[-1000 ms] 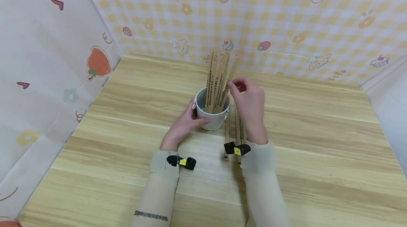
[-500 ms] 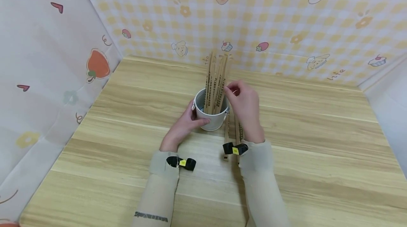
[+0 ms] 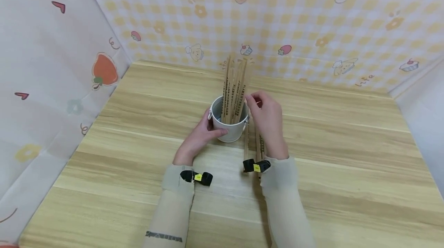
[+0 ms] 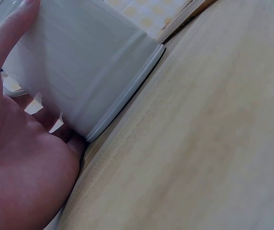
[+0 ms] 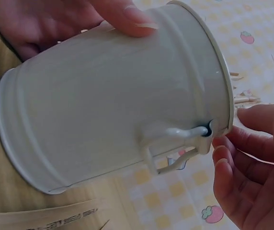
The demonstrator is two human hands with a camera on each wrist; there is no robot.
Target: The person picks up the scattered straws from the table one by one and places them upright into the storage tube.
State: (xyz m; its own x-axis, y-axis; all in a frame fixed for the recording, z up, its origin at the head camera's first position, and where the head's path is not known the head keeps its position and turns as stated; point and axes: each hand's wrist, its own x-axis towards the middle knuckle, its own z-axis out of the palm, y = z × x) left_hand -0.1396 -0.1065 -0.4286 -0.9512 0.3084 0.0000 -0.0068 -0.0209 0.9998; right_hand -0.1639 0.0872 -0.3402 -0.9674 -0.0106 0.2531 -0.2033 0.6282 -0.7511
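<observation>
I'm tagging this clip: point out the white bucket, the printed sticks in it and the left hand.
White bucket (image 5: 103,103): right wrist view, outer wall.
Printed sticks (image 3: 233,95): head view, bundle's middle.
Left hand (image 3: 200,137): head view, back of hand.

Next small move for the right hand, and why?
Probably ease the right hand away from the standing sticks: they're inside the bucket, the left hand holds it, and loose sticks lie on the table, likely next to fetch.

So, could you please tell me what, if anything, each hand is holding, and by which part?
The left hand grips the white bucket round its side. Whether the right hand pinches any of the sticks cannot be told.
</observation>
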